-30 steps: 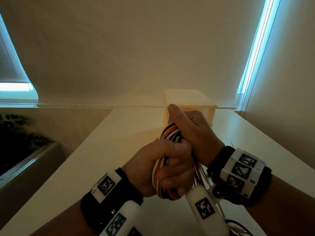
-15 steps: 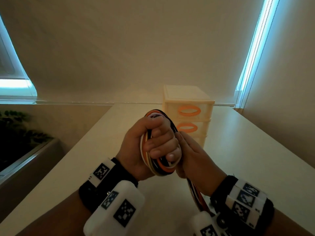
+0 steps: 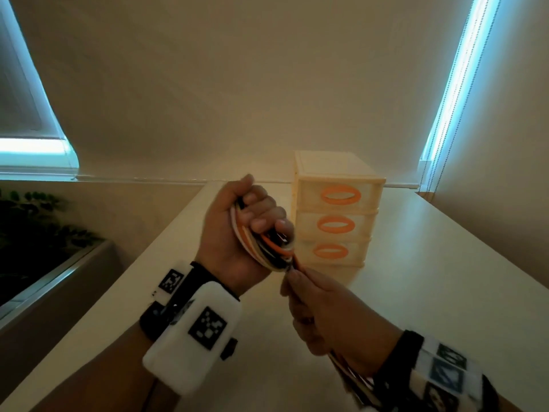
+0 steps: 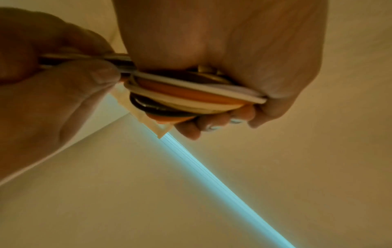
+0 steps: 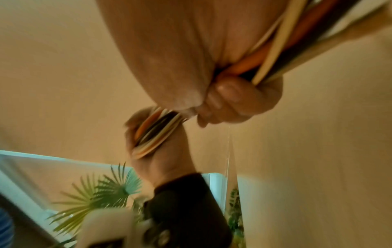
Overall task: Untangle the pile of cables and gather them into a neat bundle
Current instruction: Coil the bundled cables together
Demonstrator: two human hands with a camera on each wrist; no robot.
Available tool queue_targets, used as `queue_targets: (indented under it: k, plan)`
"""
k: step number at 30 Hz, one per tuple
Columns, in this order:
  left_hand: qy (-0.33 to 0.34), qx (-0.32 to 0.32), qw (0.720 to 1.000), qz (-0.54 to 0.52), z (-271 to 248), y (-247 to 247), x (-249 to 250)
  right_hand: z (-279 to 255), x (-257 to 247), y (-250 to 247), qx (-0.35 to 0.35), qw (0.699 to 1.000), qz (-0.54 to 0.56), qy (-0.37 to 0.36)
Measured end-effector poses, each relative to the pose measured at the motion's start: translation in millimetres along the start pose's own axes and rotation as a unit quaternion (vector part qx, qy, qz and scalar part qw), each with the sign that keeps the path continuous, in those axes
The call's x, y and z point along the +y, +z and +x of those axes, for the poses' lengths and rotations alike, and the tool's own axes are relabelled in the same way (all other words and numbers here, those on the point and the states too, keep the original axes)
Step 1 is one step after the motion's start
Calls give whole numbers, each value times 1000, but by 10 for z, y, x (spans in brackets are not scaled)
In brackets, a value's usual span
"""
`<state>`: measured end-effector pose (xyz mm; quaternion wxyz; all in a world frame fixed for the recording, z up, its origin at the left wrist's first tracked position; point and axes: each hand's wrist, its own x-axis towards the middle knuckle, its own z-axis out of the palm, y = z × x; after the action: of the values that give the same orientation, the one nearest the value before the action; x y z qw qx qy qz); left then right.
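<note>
Between the curled fingers [image 3: 261, 215] and the palm of the left hand [image 3: 237, 233] sat the coil of cables [image 3: 267, 251], orange, white and black loops stacked flat and clamped tight, raised above the white table [image 3: 430, 263]. Thumb lay over the top of the coil. From the coil's lower edge the loose cable strands [image 5: 282, 50] ran straight into the right hand [image 3: 332, 319], just below and touching the coil. Right fingers [image 5: 231, 95] were clenched round those strands, which passed through the fist and out past the wrist. Beyond the left knuckles stood a cream drawer unit [image 3: 335, 209] with three orange handles, on the table, apart from both hands. Right wrist view was blurred; green plants [image 5: 110, 189] showed behind the left wrist.
</note>
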<state>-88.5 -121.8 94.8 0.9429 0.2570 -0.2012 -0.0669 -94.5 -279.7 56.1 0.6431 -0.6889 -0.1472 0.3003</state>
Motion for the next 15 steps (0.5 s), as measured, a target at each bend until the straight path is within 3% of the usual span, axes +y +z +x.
queue_targets:
  k: [4,10,15]
  plan:
    - [43,38,991,119,-5,50,-92,-59,-78,11,17,999,-44,26]
    - [120,91,943,296,-26,104,-102,-237,-127,86,-10,993,-88,77]
    - [198,86,834,507,-30,168,-215,-351,-158,106,-22,990,-83,108]
